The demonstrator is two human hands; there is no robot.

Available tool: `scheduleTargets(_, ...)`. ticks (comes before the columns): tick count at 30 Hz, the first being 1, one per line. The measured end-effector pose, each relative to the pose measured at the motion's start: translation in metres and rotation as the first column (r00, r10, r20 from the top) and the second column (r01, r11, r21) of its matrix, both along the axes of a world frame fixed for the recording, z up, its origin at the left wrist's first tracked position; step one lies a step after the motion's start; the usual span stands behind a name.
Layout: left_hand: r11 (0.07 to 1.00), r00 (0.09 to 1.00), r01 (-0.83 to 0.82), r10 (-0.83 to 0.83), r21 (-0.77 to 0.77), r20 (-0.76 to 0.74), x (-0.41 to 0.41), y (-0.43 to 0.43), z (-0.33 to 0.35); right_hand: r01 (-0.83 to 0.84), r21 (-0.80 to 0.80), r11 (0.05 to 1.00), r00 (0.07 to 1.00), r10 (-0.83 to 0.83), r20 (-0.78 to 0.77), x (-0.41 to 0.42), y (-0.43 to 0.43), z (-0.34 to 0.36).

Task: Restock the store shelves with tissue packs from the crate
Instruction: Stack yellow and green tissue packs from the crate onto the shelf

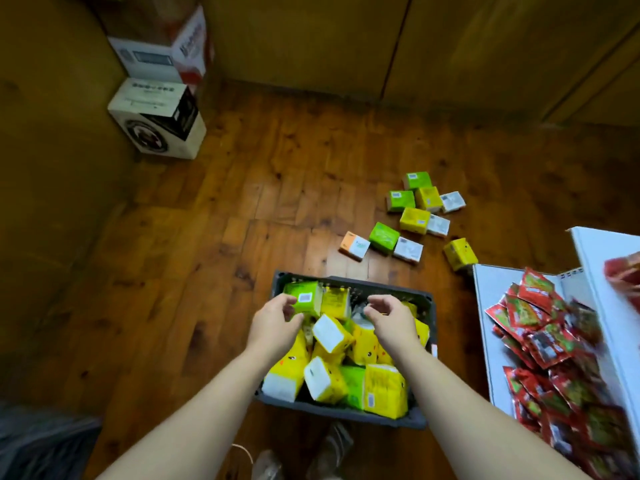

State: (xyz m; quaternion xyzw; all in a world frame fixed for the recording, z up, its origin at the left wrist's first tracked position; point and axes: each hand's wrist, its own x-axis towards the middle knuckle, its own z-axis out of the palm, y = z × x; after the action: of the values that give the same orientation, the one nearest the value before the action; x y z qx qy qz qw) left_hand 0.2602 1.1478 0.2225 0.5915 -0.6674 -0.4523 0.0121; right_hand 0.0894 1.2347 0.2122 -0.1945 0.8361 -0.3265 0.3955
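A dark grey plastic crate (420,420) sits on the wooden floor below me, filled with several yellow and green tissue packs (384,389). My left hand (275,323) hovers over its far left part, fingers curled and apart, right beside a green pack (304,298) that stands against the back wall. My right hand (389,317) is over the crate's far right part, fingers bent and apart, holding nothing. Beyond the crate, several green, yellow and white packs (414,220) lie scattered on the floor.
A white shelf (491,341) at the right holds a heap of red snack sachets (554,358). Stacked cardboard boxes (159,119) stand at the back left by the wall. Brown cabinet panels close off the back. My shoes (329,448) show below the crate.
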Motion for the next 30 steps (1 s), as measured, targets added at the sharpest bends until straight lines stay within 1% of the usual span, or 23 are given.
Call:
scheduleTargets(3, 0.99, 0.997, -0.078, 0.076, 0.114, 0.017, -0.008, -0.024, -0.063, 0.003, 0.057, 0.998, 1.0, -0.005, 0.027, -0.004, -0.032, -0.064)
scheduleTargets(6, 0.961, 0.988, -0.157, 0.152, 0.226, 0.04, -0.015, -0.046, -0.136, -0.075, 0.129, 0.989, 0.996, 0.068, 0.058, 0.001, -0.051, -0.131)
scheduleTargets(8, 0.951, 0.985, -0.167, 0.151, 0.262, 0.079, -0.015, -0.061, -0.183, -0.118, 0.175, 0.978, 0.991, 0.104, 0.086, 0.009, -0.058, -0.175)
scheduleTargets(11, 0.935, 0.982, -0.162, 0.122, 0.317, 0.144, -0.016, -0.077, -0.245, -0.145, 0.219, 0.965, 0.983, 0.116, 0.143, 0.018, -0.068, -0.233)
scheduleTargets(14, 0.917, 0.975, -0.163, 0.093, 0.365, 0.203, -0.017, -0.084, -0.288, -0.115, 0.224, 0.968, 0.986, 0.083, 0.144, 0.025, -0.083, -0.275)
scheduleTargets(16, 0.906, 0.972, -0.178, 0.102, 0.383, 0.211, -0.02, -0.084, -0.311, -0.107, 0.233, 0.967, 0.986, 0.073, 0.149, 0.029, -0.093, -0.297)
scheduleTargets(18, 0.891, 0.971, -0.202, 0.128, 0.407, 0.201, -0.027, -0.085, -0.327, -0.134, 0.264, 0.955, 0.982, 0.091, 0.168, 0.032, -0.099, -0.312)
scheduleTargets(20, 0.858, 0.966, -0.258, 0.212, 0.443, 0.151, -0.03, -0.087, -0.337, -0.157, 0.274, 0.949, 0.975, 0.104, 0.199, 0.038, -0.103, -0.322)
scheduleTargets(22, 0.81, 0.947, -0.314, 0.308, 0.495, 0.096, -0.031, -0.087, -0.341, -0.142, 0.272, 0.952, 0.976, 0.089, 0.199, 0.039, -0.103, -0.324)
scheduleTargets(24, 0.773, 0.935, -0.33, 0.345, 0.542, 0.077, -0.029, -0.085, -0.342, -0.111, 0.267, 0.957, 0.98, 0.061, 0.189, 0.034, -0.099, -0.315)
scheduleTargets(26, 0.739, 0.921, -0.344, 0.386, 0.58, 0.054, -0.027, -0.08, -0.322, -0.093, 0.234, 0.968, 0.986, 0.058, 0.155, 0.027, -0.091, -0.297)
scheduleTargets(29, 0.666, 0.884, -0.346, 0.468, 0.661, -0.007, -0.026, -0.067, -0.276, -0.11, 0.176, 0.978, 0.993, 0.102, 0.054, 0.016, -0.079, -0.251)
scheduleTargets(30, 0.653, 0.876, -0.358, 0.483, 0.668, -0.002, -0.027, -0.062, -0.258, -0.108, 0.143, 0.984, 0.994, 0.103, 0.043, 0.013, -0.075, -0.235)
